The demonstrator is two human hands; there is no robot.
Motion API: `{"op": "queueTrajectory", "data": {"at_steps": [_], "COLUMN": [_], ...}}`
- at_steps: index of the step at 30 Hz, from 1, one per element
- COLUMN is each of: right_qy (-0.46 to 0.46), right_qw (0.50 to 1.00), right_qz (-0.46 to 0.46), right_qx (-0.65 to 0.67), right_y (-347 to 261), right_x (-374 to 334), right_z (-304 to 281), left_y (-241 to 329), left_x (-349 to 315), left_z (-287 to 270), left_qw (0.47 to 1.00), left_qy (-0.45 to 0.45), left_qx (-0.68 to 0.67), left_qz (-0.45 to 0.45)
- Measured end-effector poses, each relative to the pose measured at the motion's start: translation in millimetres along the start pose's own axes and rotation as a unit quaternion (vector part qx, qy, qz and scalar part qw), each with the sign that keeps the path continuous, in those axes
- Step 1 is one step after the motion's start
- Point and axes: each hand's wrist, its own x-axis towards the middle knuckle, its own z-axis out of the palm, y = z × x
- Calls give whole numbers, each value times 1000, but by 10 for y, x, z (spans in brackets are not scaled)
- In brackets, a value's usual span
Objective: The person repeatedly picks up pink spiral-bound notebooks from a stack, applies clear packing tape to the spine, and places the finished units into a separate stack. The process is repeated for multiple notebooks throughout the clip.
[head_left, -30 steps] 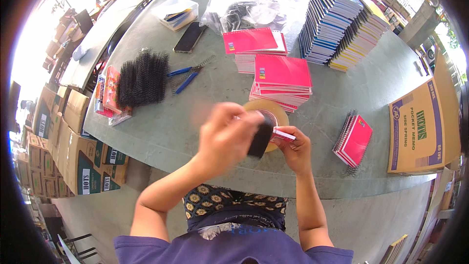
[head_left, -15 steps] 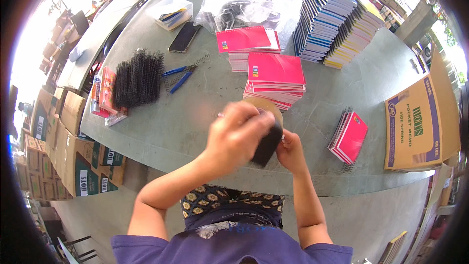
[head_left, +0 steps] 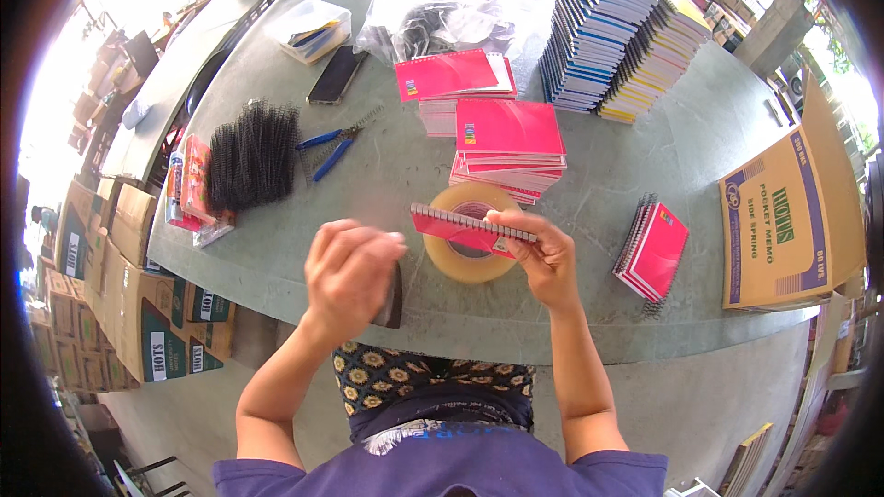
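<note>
My right hand [head_left: 545,258] grips a small pink spiral notebook [head_left: 460,225] by its right end, thumb near the coil, with the bound edge turned up toward me. Beneath it on the table lies a roll of clear yellowish tape [head_left: 449,269], partly covered by the notebook. Left of the roll, my left hand [head_left: 350,267] is raised, fingers curled in and slightly blurred; whatever they hold, if anything, is hidden. Beside its palm, a dark curved thing [head_left: 393,299] shows only in part. Beyond the roll stand piles of pink notebook sheets and covers [head_left: 509,129].
Black coils [head_left: 253,155] and blue-handled pliers [head_left: 330,155] lie left, near a phone [head_left: 337,74] and plastic tub [head_left: 313,29]. Bound pink notebooks [head_left: 656,250] and a cardboard box [head_left: 778,221] stand right. Farther back are a plastic bag [head_left: 451,14] and tall spiral notebook stacks [head_left: 594,32].
My left hand has moved left, away from the tape roll and my right hand. The pink notebook now shows its coil edge above the roll, where a dark surface was tilted before.
</note>
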Motion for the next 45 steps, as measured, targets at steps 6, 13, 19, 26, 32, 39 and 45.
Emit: {"op": "queueTrajectory", "data": {"at_steps": [6, 13, 19, 26, 32, 39, 45], "right_qy": [17, 89, 111, 104, 104, 94, 99], "right_qw": [999, 983, 966, 960, 960, 942, 929], "right_qz": [41, 50, 56, 84, 70, 73, 20], "right_qx": [18, -154, -228, -245, -248, -314, -357], "right_y": [11, 13, 37, -3, -56, -88, -130], "right_x": [-197, -305, -352, -356, -338, -347, -354], "right_z": [-17, -100, -119, -136, -102, -81, -9], "left_y": [401, 361, 467, 491, 504, 461, 541], "left_x": [490, 527, 531, 598, 615, 595, 582], "left_z": [334, 500, 650, 718, 704, 760, 761], "left_qw": [994, 985, 975, 959, 957, 955, 969], "left_qy": [-54, -150, -172, -200, -193, -158, -144], "left_qx": [24, -70, -115, -173, -193, -222, -173], "left_qz": [92, 46, 82, 99, 99, 118, 105]}}
